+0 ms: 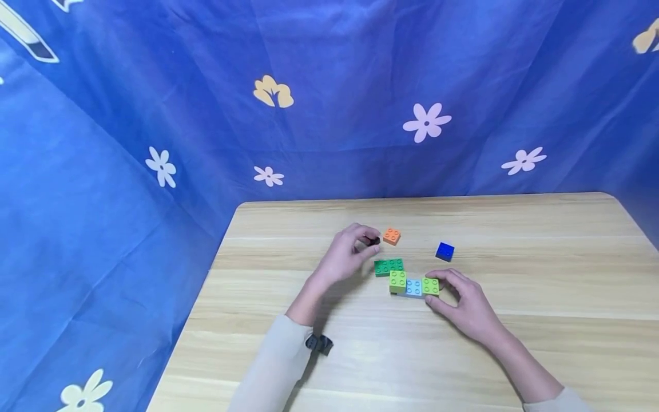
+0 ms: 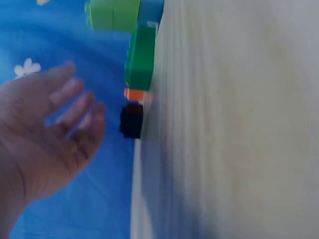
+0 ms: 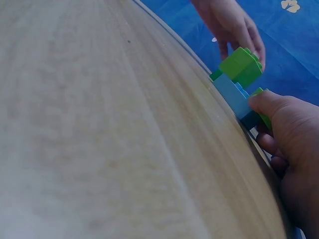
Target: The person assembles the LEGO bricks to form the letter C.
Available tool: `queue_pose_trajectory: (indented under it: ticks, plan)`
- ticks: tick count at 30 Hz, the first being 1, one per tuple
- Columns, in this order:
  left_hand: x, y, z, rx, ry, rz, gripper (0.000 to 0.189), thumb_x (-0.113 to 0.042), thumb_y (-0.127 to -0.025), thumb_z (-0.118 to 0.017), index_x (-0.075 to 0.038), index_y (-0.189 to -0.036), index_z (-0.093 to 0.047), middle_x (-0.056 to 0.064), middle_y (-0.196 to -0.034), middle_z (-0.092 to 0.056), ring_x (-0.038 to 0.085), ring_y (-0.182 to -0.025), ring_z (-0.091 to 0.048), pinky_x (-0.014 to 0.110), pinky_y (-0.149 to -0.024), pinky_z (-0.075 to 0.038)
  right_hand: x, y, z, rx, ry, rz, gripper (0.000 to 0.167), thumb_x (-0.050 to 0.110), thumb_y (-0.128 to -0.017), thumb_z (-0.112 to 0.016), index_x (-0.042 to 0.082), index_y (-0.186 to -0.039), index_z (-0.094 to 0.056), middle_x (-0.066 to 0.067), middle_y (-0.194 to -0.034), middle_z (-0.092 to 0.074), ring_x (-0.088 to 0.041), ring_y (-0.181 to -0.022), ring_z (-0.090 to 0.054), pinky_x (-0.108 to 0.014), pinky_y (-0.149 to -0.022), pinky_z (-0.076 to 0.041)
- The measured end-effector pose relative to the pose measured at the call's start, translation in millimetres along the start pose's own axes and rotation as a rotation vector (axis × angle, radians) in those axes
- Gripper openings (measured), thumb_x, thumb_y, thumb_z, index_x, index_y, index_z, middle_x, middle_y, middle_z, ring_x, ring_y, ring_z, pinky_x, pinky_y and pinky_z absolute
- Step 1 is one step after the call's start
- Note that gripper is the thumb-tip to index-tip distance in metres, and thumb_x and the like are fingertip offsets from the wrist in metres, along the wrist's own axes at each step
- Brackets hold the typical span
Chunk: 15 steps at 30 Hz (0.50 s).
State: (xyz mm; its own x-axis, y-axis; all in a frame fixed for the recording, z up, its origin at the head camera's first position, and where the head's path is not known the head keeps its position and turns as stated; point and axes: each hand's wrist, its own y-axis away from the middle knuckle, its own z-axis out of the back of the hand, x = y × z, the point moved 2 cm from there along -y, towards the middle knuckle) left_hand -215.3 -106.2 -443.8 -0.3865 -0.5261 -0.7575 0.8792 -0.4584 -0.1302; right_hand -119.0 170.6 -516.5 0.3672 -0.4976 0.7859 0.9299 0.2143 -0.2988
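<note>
Mostly, the scene is a pale, wood-grained tabletop (image 1: 391, 366) with rounded far corners, its grain running from side to side. Blue cloth (image 1: 340, 131) hangs behind it and down along the left, folded in places and printed with white flowers and cream-coloured shapes.

The left hand (image 1: 346, 256) reaches in over the table from a pale sleeve (image 1: 278, 360), a small black device (image 1: 319, 344) at the wrist. Its fingers are relaxed and parted from the thumb — a fairly wide gap — around a dark block (image 1: 374, 241). In the left wrist view that block sits on the tabletop beyond the fingers, with a blurred reddish-brown patch (image 2: 134, 107) against it; whether a fingertip touches it, I cannot tell. An orange block (image 1: 391, 236) lies just to the right of it.

The right hand (image 1: 465, 303) has a narrow grip: thumb on the near side, fingers on the far side, pinching the right lime block (image 1: 431, 285). This block sits at the right end of a light blue brick (image 1: 413, 288) — at the other end stands a taller left lime block (image 1: 397, 281). A green brick (image 1: 388, 266) lies just behind that taller end. Farther back, beyond the right hand, a dark blue block (image 1: 445, 252) lies apart from the rest.
</note>
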Motion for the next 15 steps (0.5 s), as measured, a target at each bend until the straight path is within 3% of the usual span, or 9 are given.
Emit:
queue_pose_trajectory:
  ticks: [3, 7, 10, 15]
  plan:
    - [13.2, -10.4, 0.4, -0.066, -0.032, 0.123, 0.045, -0.019, -0.096, -0.080, -0.007, -0.137, -0.066, 0.014, -0.130, -0.064, 0.029, -0.111, -0.067, 0.042, -0.094, -0.058, -0.7, 0.4, -1.9, 0.002, 0.009, 0.003, 0.047, 0.014, -0.086, -0.089, 0.018, -0.128, -0.070, 0.012, -0.110, -0.069, -0.009, -0.101, -0.063, -0.009, -0.102, -0.044]
    - [23.8, -18.3, -4.8, -0.068, -0.086, 0.234, 0.055, -0.021, -0.090, -0.086, -0.009, -0.140, -0.064, 0.012, -0.129, -0.063, 0.029, -0.112, -0.064, 0.044, -0.101, -0.055, -1.4, 0.6, -3.4, -0.001, 0.020, 0.013, 0.046, 0.016, -0.086, -0.089, 0.018, -0.128, -0.070, 0.012, -0.110, -0.069, -0.009, -0.100, -0.063, -0.011, -0.100, -0.045]
    - [27.1, -21.1, -8.3, -0.060, -0.096, 0.255, 0.052, -0.014, -0.090, -0.085, -0.007, -0.138, -0.065, 0.013, -0.125, -0.065, 0.029, -0.110, -0.063, 0.044, -0.102, -0.054, -2.1, 0.3, -2.6, -0.005, 0.027, 0.016, 0.046, 0.016, -0.086, -0.089, 0.020, -0.128, -0.070, 0.014, -0.109, -0.069, -0.008, -0.100, -0.063, -0.012, -0.099, -0.046]
    - [27.6, -24.0, -10.9, -0.027, -0.073, 0.224, 0.043, -0.008, -0.095, -0.078, -0.005, -0.136, -0.067, 0.012, -0.125, -0.069, 0.025, -0.108, -0.066, 0.039, -0.100, -0.056, -3.4, -0.6, -0.1, -0.016, 0.046, 0.014, 0.047, 0.015, -0.085, -0.090, 0.021, -0.128, -0.070, 0.015, -0.106, -0.067, -0.007, -0.098, -0.062, -0.015, -0.096, -0.047]
